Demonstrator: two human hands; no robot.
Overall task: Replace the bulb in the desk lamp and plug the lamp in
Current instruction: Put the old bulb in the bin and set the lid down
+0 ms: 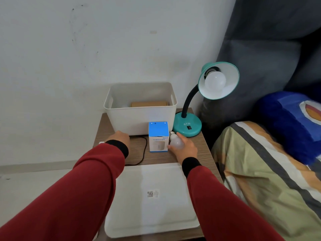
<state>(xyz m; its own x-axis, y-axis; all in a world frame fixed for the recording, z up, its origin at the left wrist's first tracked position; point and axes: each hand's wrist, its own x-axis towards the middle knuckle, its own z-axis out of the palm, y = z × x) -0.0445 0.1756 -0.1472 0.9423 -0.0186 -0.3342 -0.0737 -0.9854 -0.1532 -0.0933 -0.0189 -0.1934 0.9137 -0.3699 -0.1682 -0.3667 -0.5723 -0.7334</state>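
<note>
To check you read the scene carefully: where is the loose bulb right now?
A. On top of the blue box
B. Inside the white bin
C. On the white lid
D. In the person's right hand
D: the right hand holds the loose bulb beside the blue box.

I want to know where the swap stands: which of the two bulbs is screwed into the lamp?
The bulb in the teal shade sits in the socket. The other bulb is loose, held in the right hand by the humidifier box.
</note>
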